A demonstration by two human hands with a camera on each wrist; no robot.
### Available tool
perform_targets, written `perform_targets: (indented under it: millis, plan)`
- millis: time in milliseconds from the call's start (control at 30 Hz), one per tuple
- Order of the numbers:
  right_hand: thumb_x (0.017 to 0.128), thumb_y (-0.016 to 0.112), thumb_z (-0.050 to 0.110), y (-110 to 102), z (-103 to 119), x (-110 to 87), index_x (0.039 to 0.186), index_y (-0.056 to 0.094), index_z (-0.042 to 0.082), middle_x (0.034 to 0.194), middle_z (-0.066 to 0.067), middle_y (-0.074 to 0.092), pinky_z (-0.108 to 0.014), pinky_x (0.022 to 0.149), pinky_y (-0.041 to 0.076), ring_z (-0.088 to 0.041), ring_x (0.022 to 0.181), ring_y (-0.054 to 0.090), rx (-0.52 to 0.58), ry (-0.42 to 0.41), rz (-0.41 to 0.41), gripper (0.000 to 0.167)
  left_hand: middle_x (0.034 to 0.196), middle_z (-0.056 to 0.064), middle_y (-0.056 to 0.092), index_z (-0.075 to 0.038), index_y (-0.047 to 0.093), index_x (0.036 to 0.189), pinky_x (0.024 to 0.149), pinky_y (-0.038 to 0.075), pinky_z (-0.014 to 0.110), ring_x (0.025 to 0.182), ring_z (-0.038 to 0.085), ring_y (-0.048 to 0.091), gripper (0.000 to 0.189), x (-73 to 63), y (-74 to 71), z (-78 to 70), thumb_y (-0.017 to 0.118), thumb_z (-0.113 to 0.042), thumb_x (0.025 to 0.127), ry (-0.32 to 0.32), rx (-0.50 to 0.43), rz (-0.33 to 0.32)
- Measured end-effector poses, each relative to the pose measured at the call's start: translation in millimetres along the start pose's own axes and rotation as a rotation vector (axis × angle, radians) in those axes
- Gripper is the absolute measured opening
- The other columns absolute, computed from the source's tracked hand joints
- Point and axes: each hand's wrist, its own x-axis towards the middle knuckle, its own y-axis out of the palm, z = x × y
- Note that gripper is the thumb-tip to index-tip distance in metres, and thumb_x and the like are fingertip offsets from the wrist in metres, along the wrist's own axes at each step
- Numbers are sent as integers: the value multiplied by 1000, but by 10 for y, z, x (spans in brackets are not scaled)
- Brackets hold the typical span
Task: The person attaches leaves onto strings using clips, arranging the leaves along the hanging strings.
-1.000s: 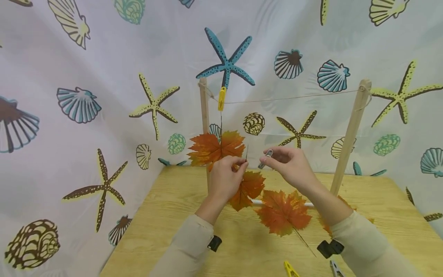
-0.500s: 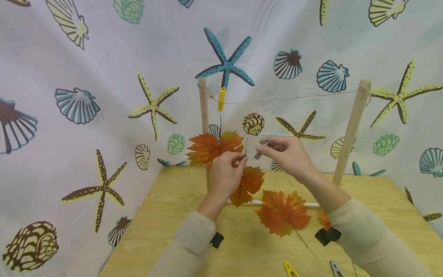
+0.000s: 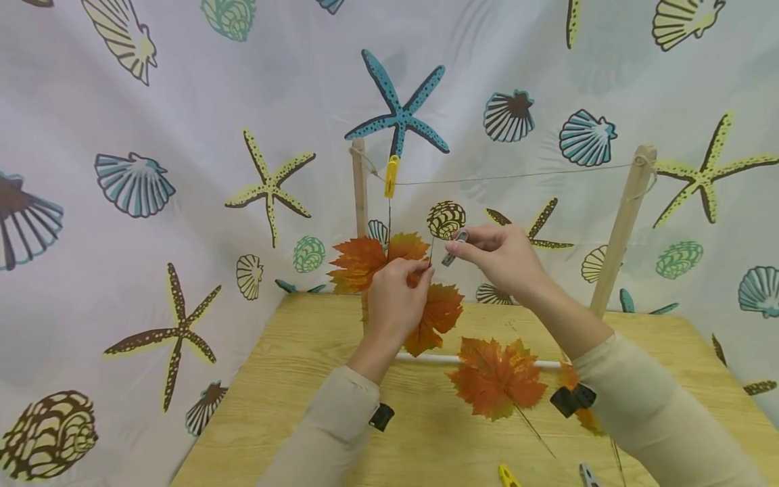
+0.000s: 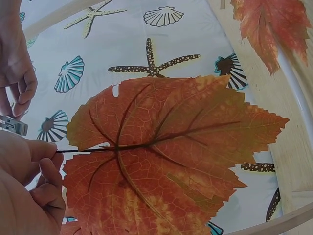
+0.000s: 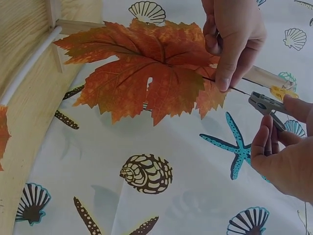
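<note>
My left hand (image 3: 398, 294) pinches the thin dark stem of an orange artificial maple leaf (image 4: 161, 142), whose blade hangs below the fingers in the head view. Between thumb and fingers of my right hand (image 3: 505, 260) is a grey clothespin (image 5: 266, 104). Its tip is close to the stem's upper end in the right wrist view; whether they touch I cannot tell. Behind my left hand, another leaf (image 3: 356, 262) hangs by its stem from a yellow clothespin (image 3: 391, 177) on the string (image 3: 511, 176).
Two wooden posts (image 3: 622, 230) hold the string, with a white rod (image 3: 426, 360) low between them. On the wooden table (image 3: 292, 419) lie a maple leaf (image 3: 496, 379), a partly hidden leaf (image 3: 589, 421), a yellow clothespin (image 3: 508, 476) and a grey clothespin (image 3: 589, 475). A patterned cloth hangs behind.
Both hands have risen, the left carrying the leaf up slightly. My right hand has also moved left, bringing the grey clothespin nearer to the stem.
</note>
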Motion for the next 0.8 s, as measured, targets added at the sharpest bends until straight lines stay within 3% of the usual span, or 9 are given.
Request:
perform_targets:
  millis: [100, 333, 633, 800]
  plan:
    - [92, 72, 40, -11, 49, 32, 110, 78, 16, 113, -4, 72, -43, 95, 50, -16, 103, 60, -12, -2, 0, 31, 91, 3, 74, -10, 79, 104, 60, 51, 29, 72, 16, 64, 20, 25, -6, -12, 71, -25, 94, 11, 2, -6]
    - [94, 70, 39, -18, 121, 102, 111, 77, 14, 104, -3, 66, -33, 64, 45, -23, 78, 48, -46, -24, -19, 31, 91, 5, 74, -8, 79, 103, 62, 54, 30, 74, 18, 66, 20, 97, -6, -28, 71, -24, 94, 20, 0, -15]
    - [95, 69, 33, -19, 184, 203, 113, 77, 12, 108, -6, 68, -32, 63, 43, -22, 82, 51, -71, -51, -43, 29, 93, 6, 75, -8, 79, 103, 64, 54, 30, 75, 18, 65, 19, 169, -47, -25, 70, -23, 95, 17, 16, -10]
    - [95, 70, 34, -40, 250, 245, 115, 77, 13, 103, -6, 66, -32, 61, 41, -21, 84, 50, -91, -52, -50, 30, 91, 5, 75, -9, 79, 103, 63, 53, 28, 74, 17, 64, 19, 224, -68, -42, 70, -23, 95, 25, 21, -14]
